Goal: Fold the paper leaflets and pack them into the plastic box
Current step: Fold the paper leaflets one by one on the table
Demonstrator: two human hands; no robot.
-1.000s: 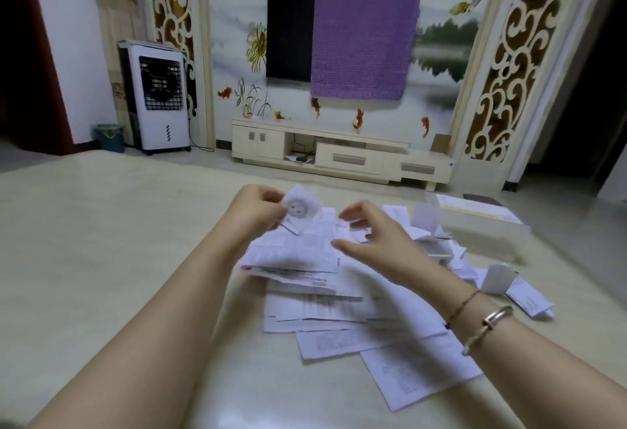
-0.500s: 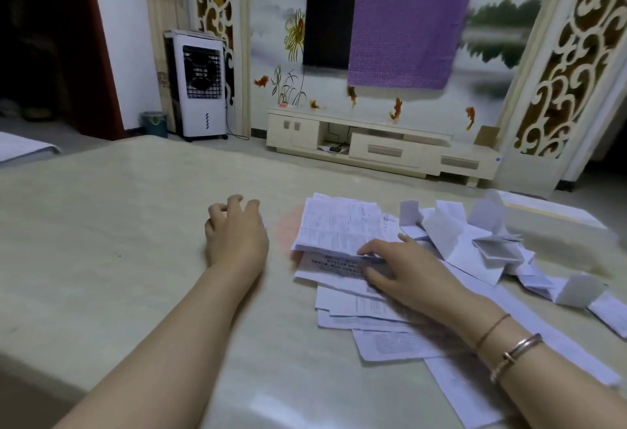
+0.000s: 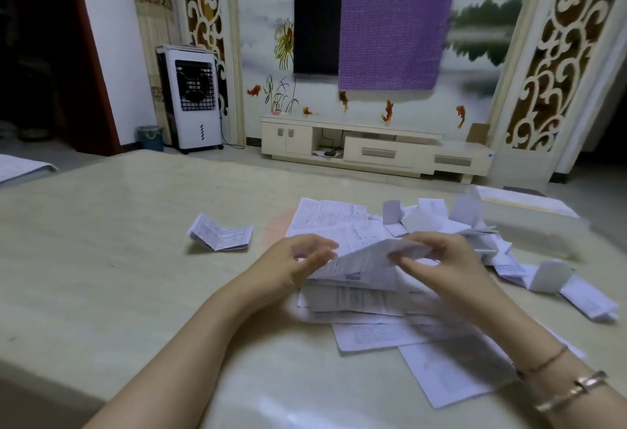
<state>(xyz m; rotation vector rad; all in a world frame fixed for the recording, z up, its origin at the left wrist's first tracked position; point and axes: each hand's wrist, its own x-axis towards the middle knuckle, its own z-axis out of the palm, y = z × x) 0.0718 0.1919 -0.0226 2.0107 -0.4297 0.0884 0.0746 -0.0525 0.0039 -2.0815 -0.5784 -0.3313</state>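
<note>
While one folded leaflet (image 3: 220, 236), which the left hand (image 3: 298, 264) was pressing down half a second ago, now lies alone on the bench (image 3: 101, 276) well left of the pile (image 3: 390, 296), both hands have moved on to a fresh sheet (image 3: 359, 260) lifted off the top. The right hand (image 3: 441, 264) pinches the sheet's raised far corner with its fingers (image 3: 405, 260), while the left hand's fingers are blurred, loosely curled at the near edge; I cannot tell whether they grip it. That suggests one fold is finished and the next is beginning, with nothing yet packed. The plastic box (image 3: 529, 214) sits at the far right beyond a scatter of folded pieces, and the bench's left half gives open room.
</note>
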